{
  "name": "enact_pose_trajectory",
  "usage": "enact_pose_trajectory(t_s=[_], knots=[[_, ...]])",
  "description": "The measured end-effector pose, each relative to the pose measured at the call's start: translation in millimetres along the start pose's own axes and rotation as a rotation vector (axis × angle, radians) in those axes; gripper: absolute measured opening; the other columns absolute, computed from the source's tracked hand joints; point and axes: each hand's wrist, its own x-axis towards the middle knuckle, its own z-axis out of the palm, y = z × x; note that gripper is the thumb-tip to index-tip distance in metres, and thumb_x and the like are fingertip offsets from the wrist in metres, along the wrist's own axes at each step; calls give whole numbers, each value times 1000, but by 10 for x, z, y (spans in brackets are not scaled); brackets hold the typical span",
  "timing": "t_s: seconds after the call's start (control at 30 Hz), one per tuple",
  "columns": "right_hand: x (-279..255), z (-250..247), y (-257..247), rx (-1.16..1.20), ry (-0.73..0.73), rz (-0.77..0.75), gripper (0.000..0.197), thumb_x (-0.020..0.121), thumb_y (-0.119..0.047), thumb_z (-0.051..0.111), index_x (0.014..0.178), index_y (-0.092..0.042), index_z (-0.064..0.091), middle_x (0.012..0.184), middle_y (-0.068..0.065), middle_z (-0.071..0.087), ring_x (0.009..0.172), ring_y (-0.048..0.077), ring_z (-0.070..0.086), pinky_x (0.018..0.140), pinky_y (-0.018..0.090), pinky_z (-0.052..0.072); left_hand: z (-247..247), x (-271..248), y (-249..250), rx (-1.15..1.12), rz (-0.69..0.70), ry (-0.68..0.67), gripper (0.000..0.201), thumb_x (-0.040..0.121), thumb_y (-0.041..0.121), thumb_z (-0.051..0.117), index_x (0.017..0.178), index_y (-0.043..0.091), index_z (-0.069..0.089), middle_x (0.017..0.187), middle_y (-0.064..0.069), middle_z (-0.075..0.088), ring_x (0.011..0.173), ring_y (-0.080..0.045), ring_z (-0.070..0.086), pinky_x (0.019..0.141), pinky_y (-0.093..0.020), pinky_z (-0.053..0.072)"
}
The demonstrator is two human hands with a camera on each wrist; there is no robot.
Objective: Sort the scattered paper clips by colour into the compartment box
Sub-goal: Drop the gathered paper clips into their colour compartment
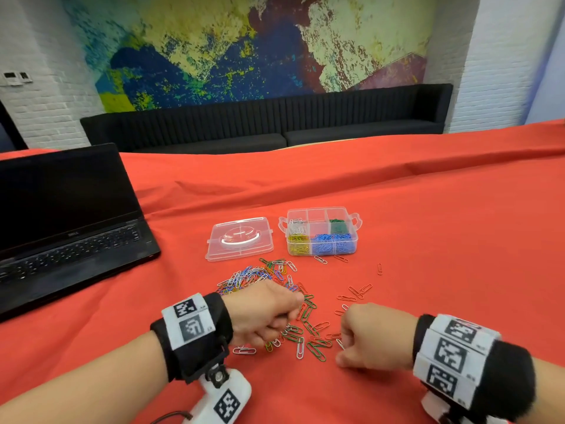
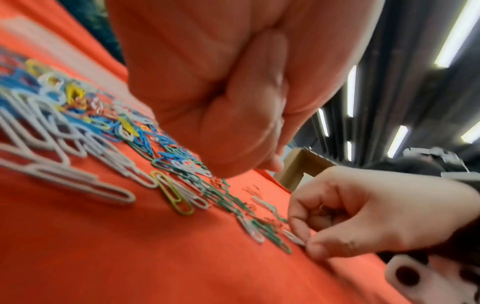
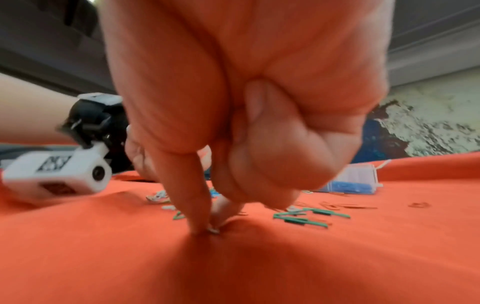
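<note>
A mixed pile of coloured paper clips [image 1: 253,276] lies on the red cloth, with green clips [image 1: 308,307] and red clips [image 1: 354,293] spread nearer me. The clear compartment box [image 1: 316,216] behind holds white, yellow, blue and green clips in separate sections. My left hand [image 1: 269,316] hovers over the green clips with its fingers [image 2: 246,123] curled into the palm; no clip shows in it. My right hand [image 1: 351,347] pinches a white clip [image 3: 214,230] between thumb and forefinger, down on the cloth. That white clip [image 2: 294,237] lies beside more green ones.
The box's clear lid [image 1: 240,238] lies to the left of the box. An open black laptop [image 1: 67,215] stands at the far left. A black bench runs along the back wall. Bare red cloth stretches to the right of the clips.
</note>
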Motion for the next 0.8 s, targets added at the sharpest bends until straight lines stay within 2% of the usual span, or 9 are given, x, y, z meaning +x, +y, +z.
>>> enact_pose_trajectory(t_s=[0.1, 0.2, 0.27, 0.37, 0.47, 0.53, 0.63, 0.73, 0.8], knots=[[-46, -2, -13, -131, 24, -1, 24, 86, -27, 50, 94, -8, 63, 100, 13, 68, 80, 27, 55, 67, 26, 41, 57, 1, -47, 138, -15, -12, 33, 101, 36, 39, 74, 20, 50, 49, 4, 26, 34, -7, 21, 38, -6, 18], [-70, -40, 79, -36, -102, -6, 18, 83, -25, 48, 75, -14, 60, 77, 8, 61, 69, 21, 49, 58, 25, 38, 19, 9, -40, -9, -81, -41, 30, 100, 30, 35, 78, 18, 51, 50, 1, 35, 34, -7, 24, 36, -6, 17], [-78, -86, 141, 272, -212, 52, 18, 80, -26, 49, 64, -17, 49, 59, 1, 47, 52, 17, 42, 46, 22, 34, -34, 6, -5, -215, -145, -88, 32, 98, 28, 32, 77, 14, 53, 55, -4, 45, 34, -9, 29, 34, -8, 21], [-65, -157, 221, 1039, -381, 143, 5, 61, -18, 42, 61, -20, 38, 54, -1, 28, 39, 9, 19, 36, 11, 17, -104, 15, -2, -379, -175, -118, 42, 96, 32, 30, 75, 8, 57, 63, -13, 56, 35, -14, 37, 34, -10, 28], [-49, -224, 325, 1523, -464, 83, 11, 59, -11, 35, 61, -14, 44, 57, 4, 34, 40, 10, 20, 38, 8, 18, -122, 23, -32, -377, -176, -123, 44, 94, 33, 30, 72, 8, 58, 66, -15, 58, 38, -17, 42, 35, -11, 29], [-45, -248, 352, 1673, -459, 55, 13, 61, -11, 36, 62, -9, 48, 61, 9, 40, 39, 11, 24, 38, 10, 21, -103, 15, -34, -333, -184, -106, 38, 93, 31, 33, 68, 13, 54, 62, -10, 52, 38, -15, 39, 33, -9, 24], [0, -247, 280, 1547, -354, 112, 12, 74, -15, 42, 66, -12, 51, 60, 5, 40, 39, 10, 23, 35, 11, 17, -6, -1, -42, 89, -122, 21, 30, 94, 30, 43, 66, 19, 46, 53, 1, 36, 37, -10, 31, 34, -10, 20], [146, -183, 265, 841, -28, 170, 15, 89, -16, 50, 78, -14, 60, 56, 0, 38, 35, 8, 27, 32, 17, 18, 121, 13, -57, 777, 45, 130, 31, 91, 43, 54, 75, 16, 58, 64, -2, 50, 56, -16, 46, 53, -23, 39], [273, -157, 287, 382, 120, 124, 20, 92, -22, 52, 86, -10, 66, 62, 3, 52, 42, 8, 44, 41, 20, 33, 185, 34, -69, 939, 88, 152, 33, 86, 44, 61, 83, 11, 63, 76, -4, 56, 70, -18, 50, 65, -26, 42]])
